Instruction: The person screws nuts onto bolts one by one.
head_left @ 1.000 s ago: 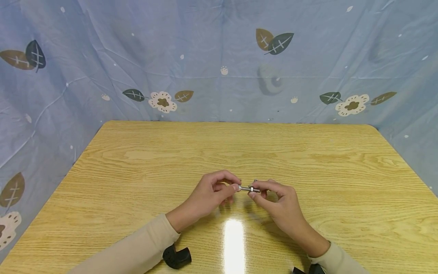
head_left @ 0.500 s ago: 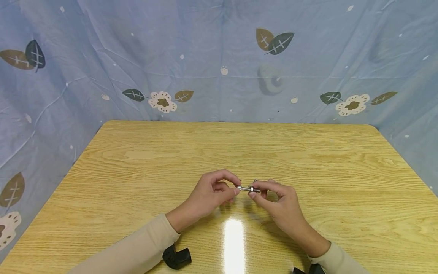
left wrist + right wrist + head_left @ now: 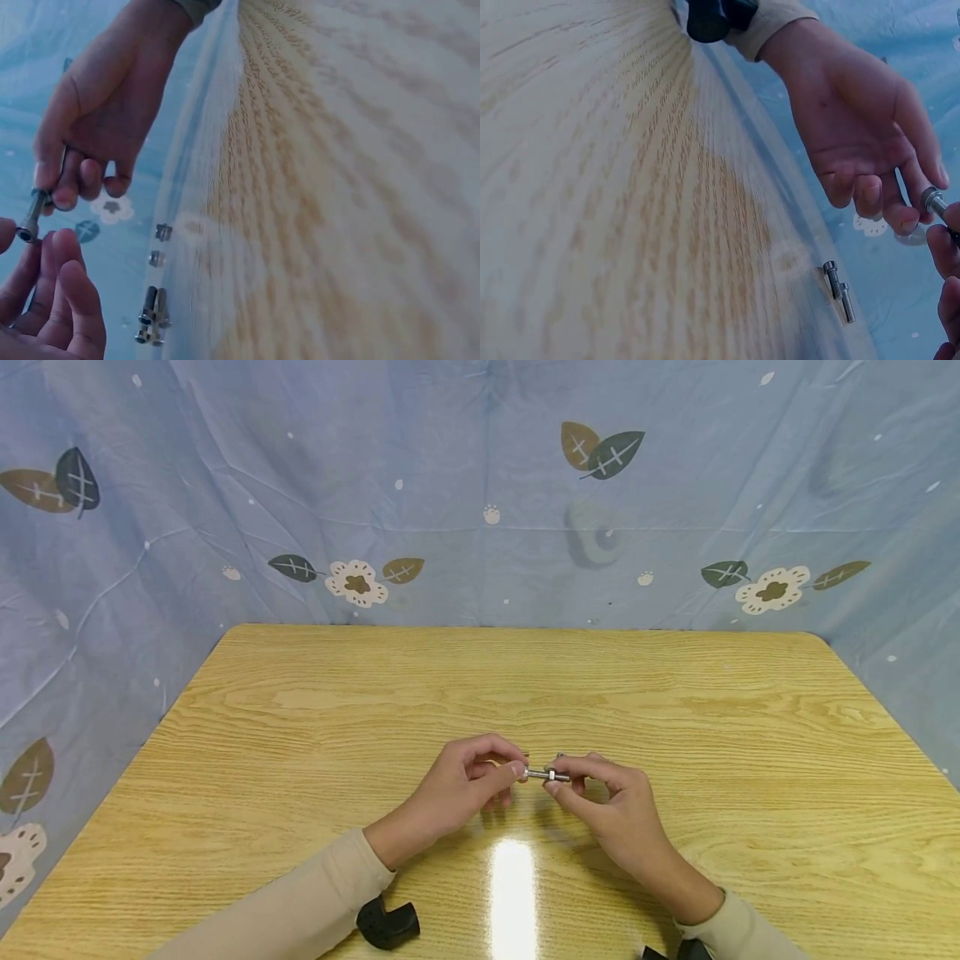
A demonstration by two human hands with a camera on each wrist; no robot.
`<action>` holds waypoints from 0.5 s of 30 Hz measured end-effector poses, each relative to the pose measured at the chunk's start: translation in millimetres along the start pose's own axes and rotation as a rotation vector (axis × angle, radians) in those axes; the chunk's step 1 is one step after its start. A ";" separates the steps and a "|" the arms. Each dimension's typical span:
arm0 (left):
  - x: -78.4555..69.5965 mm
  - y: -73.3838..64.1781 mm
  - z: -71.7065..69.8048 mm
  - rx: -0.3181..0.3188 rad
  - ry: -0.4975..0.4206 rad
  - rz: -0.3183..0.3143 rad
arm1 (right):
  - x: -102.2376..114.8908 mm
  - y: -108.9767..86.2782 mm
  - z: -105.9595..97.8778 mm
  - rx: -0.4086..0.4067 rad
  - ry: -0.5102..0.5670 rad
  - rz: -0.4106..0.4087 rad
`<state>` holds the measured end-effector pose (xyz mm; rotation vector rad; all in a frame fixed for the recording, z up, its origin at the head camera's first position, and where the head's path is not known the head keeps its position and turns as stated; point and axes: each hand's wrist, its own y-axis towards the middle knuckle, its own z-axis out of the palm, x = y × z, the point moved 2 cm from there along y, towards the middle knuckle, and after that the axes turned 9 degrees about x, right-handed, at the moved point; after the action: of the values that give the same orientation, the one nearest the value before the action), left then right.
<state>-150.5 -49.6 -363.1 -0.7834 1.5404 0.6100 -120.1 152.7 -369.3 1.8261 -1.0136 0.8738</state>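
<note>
A silver socket-head bolt (image 3: 537, 774) lies nearly level between the two hands in the head view, above the table. My left hand (image 3: 461, 785) holds its head end between thumb and forefinger. My right hand (image 3: 618, 806) pinches a hex nut (image 3: 552, 775) that sits around the shank, and the bolt's end sticks out past it. The bolt's round head (image 3: 28, 234) shows its socket in the left wrist view, by the left fingertips. In the right wrist view, the ribbed bolt head (image 3: 932, 199) is at the left hand's fingers.
Several bolts (image 3: 148, 315) and two nuts (image 3: 156, 259) lie on the wooden table (image 3: 300, 718) behind the hands. Two bolts (image 3: 832, 279) show in the right wrist view. A blue patterned cloth (image 3: 450, 460) hangs behind the table. Black devices (image 3: 387, 924) are by the wrists.
My left thumb and forefinger have shifted slightly over the bolt head, the thumb sliding back and then up across it. My right hand and the nut stay in place.
</note>
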 end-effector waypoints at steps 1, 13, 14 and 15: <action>0.2 0.4 0.2 0.000 0.001 -0.001 | 0.1 -0.1 0.0 -0.002 -0.002 0.000; -2.1 -1.9 0.8 -0.016 0.004 0.021 | -0.2 0.0 0.5 0.003 -0.013 0.008; -2.3 -2.3 0.7 -0.016 0.002 0.024 | -0.3 -0.1 0.5 0.005 -0.013 0.009; -2.6 -2.6 0.5 -0.017 0.003 0.028 | -0.3 -0.3 0.5 0.007 -0.012 0.009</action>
<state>-148.1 -50.5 -360.4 -0.7769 1.5531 0.6435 -120.0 152.4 -369.9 1.8358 -1.0285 0.8731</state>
